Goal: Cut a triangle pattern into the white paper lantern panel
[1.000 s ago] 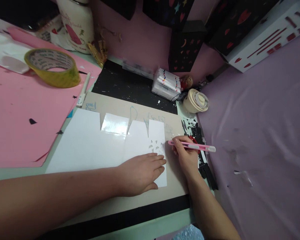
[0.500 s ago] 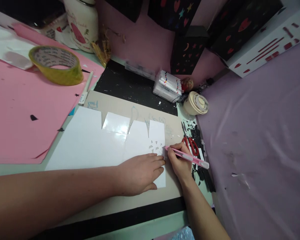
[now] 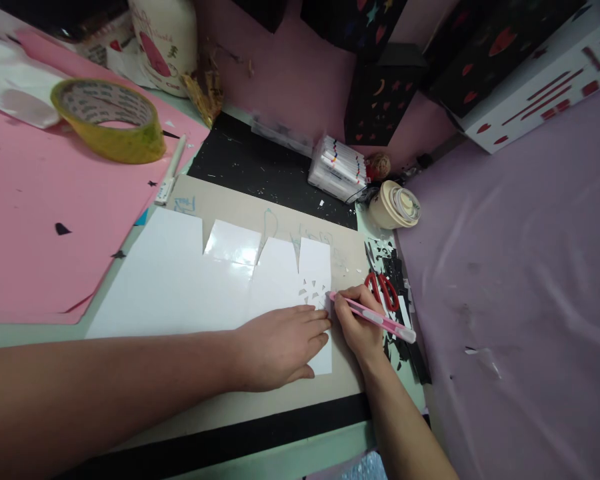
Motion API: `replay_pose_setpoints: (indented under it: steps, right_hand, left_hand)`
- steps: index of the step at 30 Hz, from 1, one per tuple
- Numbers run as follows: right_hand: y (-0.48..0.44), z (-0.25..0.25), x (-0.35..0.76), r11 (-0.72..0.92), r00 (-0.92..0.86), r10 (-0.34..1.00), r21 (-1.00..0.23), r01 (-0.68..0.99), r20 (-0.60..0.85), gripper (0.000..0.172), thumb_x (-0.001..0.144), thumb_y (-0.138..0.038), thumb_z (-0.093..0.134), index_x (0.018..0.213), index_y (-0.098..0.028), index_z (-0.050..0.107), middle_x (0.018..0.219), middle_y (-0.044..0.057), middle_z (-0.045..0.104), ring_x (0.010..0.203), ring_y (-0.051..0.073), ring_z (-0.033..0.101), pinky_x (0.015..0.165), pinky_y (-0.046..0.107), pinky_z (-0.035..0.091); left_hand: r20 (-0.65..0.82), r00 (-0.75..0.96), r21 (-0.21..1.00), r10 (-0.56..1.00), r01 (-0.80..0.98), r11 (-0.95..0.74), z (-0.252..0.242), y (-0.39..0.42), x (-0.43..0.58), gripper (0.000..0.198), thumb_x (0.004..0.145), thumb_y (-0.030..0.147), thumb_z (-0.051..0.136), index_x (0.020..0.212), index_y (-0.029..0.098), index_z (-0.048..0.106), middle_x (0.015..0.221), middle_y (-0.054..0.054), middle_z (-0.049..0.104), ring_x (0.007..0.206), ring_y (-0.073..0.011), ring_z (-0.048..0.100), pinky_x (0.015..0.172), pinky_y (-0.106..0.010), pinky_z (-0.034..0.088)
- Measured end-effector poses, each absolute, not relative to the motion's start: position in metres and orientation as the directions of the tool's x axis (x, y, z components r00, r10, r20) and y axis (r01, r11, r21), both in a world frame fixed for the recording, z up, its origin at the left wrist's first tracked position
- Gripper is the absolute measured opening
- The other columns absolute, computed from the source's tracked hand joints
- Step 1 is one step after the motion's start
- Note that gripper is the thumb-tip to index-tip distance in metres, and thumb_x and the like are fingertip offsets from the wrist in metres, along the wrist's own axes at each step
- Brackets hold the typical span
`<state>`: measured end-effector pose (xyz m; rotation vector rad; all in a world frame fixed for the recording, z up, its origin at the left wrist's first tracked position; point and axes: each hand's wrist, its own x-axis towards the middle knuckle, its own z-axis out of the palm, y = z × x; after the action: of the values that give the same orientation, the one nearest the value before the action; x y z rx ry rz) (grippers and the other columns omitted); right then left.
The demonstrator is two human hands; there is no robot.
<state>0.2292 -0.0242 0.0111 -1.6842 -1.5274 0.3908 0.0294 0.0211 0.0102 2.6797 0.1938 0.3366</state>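
White paper (image 3: 215, 293) with notches along its far edge lies on a beige board (image 3: 347, 347). Several small cut-out holes show near its right side. My left hand (image 3: 280, 347) rests flat on the paper just below these holes, fingers stretched to the right. In my right hand (image 3: 363, 320) is a slim pink craft knife (image 3: 380, 318), gripped like a pen. Its tip points at the paper's right edge, close to my left fingertips; the blade itself is too small to make out.
Red-handled scissors (image 3: 381, 291) lie among black paper scraps (image 3: 395, 267) at the right. A yellow tape roll (image 3: 145, 143) sits on pink paper (image 3: 40, 220), beside a white pen (image 3: 173, 170). Behind stand a marker case (image 3: 337, 170), a cream cup (image 3: 390, 207) and black decorated boxes (image 3: 385, 93).
The camera view has shifted slightly. Both hands stay in nearly the same place on the paper, and the knife's back end has dipped a little.
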Motion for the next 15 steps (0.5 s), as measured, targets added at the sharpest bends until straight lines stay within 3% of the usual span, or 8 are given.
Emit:
replay_pose_setpoints:
  steps: [9,15]
  right_hand:
    - [-0.027,0.013,0.22,0.105,0.148,0.923,-0.601,0.792,0.356,0.012,0.084,-0.019,0.061,0.076,-0.023,0.053,0.059,-0.004,0.055,0.053,0.013,0.053,0.05,0.026,0.041]
    - [-0.026,0.014,0.217,0.106,0.144,0.931,-0.628,0.771,0.335,0.017,0.085,-0.016,0.056,0.075,-0.024,0.046,0.057,-0.006,0.048,0.05,0.012,0.046,0.048,0.025,0.037]
  left_hand:
    - [0.195,0.961,0.466,0.196,0.085,-0.88,0.013,0.022,0.031,0.047,0.093,0.042,0.056,0.128,0.011,0.058,0.134,-0.013,0.062,0.13,-0.0263,0.051,0.113,-0.039,0.035]
    - [0.207,0.959,0.461,0.195,0.08,-0.884,0.012,0.021,0.031,0.047,0.094,0.042,0.054,0.128,0.01,0.058,0.134,-0.013,0.062,0.13,-0.027,0.051,0.115,-0.039,0.033]
